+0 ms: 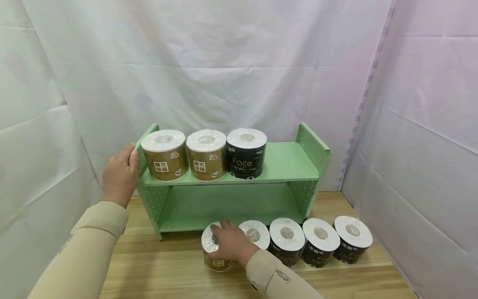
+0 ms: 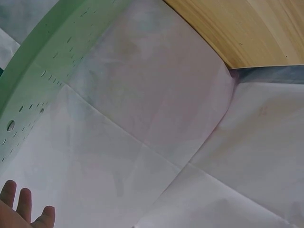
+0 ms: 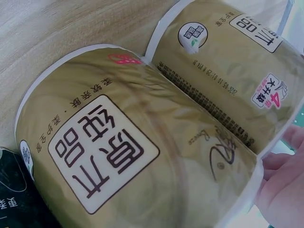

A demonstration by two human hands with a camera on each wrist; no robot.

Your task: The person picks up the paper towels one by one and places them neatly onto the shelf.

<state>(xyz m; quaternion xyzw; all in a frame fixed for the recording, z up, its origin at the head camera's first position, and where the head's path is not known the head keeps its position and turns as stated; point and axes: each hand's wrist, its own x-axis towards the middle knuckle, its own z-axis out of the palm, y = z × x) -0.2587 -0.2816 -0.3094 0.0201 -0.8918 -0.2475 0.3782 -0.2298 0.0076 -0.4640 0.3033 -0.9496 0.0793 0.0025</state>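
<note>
My right hand (image 1: 233, 243) holds a gold-wrapped toilet roll (image 1: 218, 265) from above, thumb on its front and fingers over its top. In the right wrist view the fingers (image 3: 280, 166) show at the end of that roll (image 3: 223, 66). A second gold toilet roll (image 3: 104, 147) stands right beside it, partly hidden by the hand in the head view. My left hand (image 1: 121, 174) touches the left side panel of a green shelf (image 1: 147, 195), thumb at the panel's front edge. The left wrist view shows its fingers (image 2: 24, 204) straight and spread apart.
On the upper shelf board (image 1: 291, 160) stand two gold toilet rolls (image 1: 166, 166) and one black toilet roll (image 1: 246, 162). Black toilet rolls (image 1: 319, 249) continue the row on the wooden table (image 1: 168, 270). White cloth (image 1: 224, 62) hangs behind and at both sides.
</note>
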